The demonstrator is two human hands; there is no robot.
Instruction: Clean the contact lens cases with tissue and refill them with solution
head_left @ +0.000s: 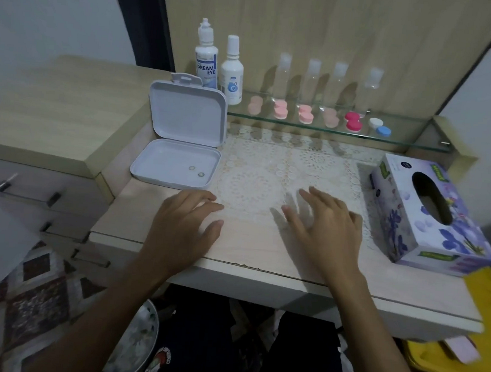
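So both hands are just hanging out on the desk (248,253), nothing in them: the left hand (182,225) lies palm down near the front edge with fingers loosely bent, the right hand (327,220) is beside it over the lace mat (268,170) with fingers spread and relaxed, a bit blurry. The lens cases sit in a row on the glass shelf (410,139) at the back, well away from the hands: a pale peach case (255,104), two light pink cases (281,109) (306,114), another peach one (331,117), a hot pink case (352,121) and a white and blue case (379,127). Behind them stand four clear little bottles (311,80), pretty blurred. The two solution bottles (206,58) (232,71) stand at the left end of the shelf, right behind the raised lid of an open white box (180,140), which has two tiny round things (196,171) in its tray; can't tell what they are. The tissue box (428,216) sits at the right side of the desk, near the right hand but not touching it
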